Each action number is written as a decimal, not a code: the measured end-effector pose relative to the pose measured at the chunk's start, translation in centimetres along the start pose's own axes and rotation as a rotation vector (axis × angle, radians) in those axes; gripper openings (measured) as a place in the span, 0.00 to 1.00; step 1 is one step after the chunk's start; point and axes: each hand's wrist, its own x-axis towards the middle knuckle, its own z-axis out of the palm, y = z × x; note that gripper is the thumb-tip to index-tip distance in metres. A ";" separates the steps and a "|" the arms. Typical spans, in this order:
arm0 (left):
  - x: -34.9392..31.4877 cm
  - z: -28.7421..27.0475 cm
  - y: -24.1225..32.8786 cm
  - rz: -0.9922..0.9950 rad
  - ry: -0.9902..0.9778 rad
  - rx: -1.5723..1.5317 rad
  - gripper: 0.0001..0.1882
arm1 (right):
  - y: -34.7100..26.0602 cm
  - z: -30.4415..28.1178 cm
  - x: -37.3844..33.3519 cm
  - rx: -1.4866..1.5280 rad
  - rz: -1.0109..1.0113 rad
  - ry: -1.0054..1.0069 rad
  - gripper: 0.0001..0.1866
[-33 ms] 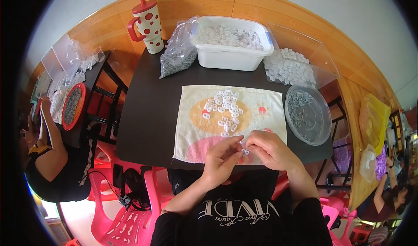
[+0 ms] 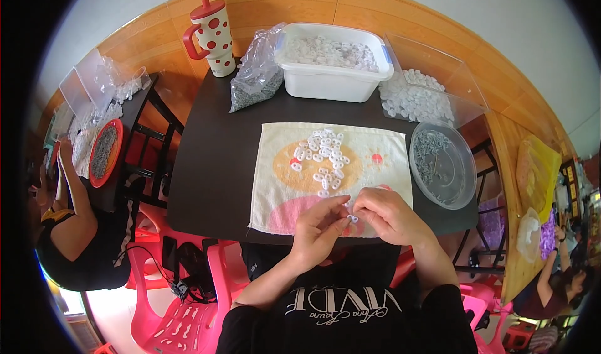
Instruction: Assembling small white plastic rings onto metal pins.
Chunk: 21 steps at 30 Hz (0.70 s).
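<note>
**Both hands pinched on one small white plastic part at the towel's near edge**

The left hand point(image 2: 319, 229) and the right hand point(image 2: 388, 216) met over the near edge of the printed towel point(image 2: 275, 166). Both were closed in a fingertip pinch on a single small white plastic part point(image 2: 352, 218), which sat between the two sets of fingertips, touching both. The part was too small to show its long axis. Neither hand was clearly nearer to it; the left thumb and forefinger approached from the left, the right fingers from the right.

The loose pile of white parts point(image 2: 322, 156) lay on the towel directly ahead of the hands, away from the person, roughly midway between them. A clear round dish of small grey pieces point(image 2: 442, 163) stood to the right, closer to the right hand. A white tub of parts point(image 2: 332, 62), a bag of grey pieces point(image 2: 253, 78) and a red-dotted mug point(image 2: 213, 37) stood at the far side of the dark table point(image 2: 213, 166).
</note>
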 end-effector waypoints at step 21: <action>-0.4 1.3 -0.6 0.133 0.131 0.015 0.19 | -0.2 1.4 -0.9 0.064 0.069 0.094 0.01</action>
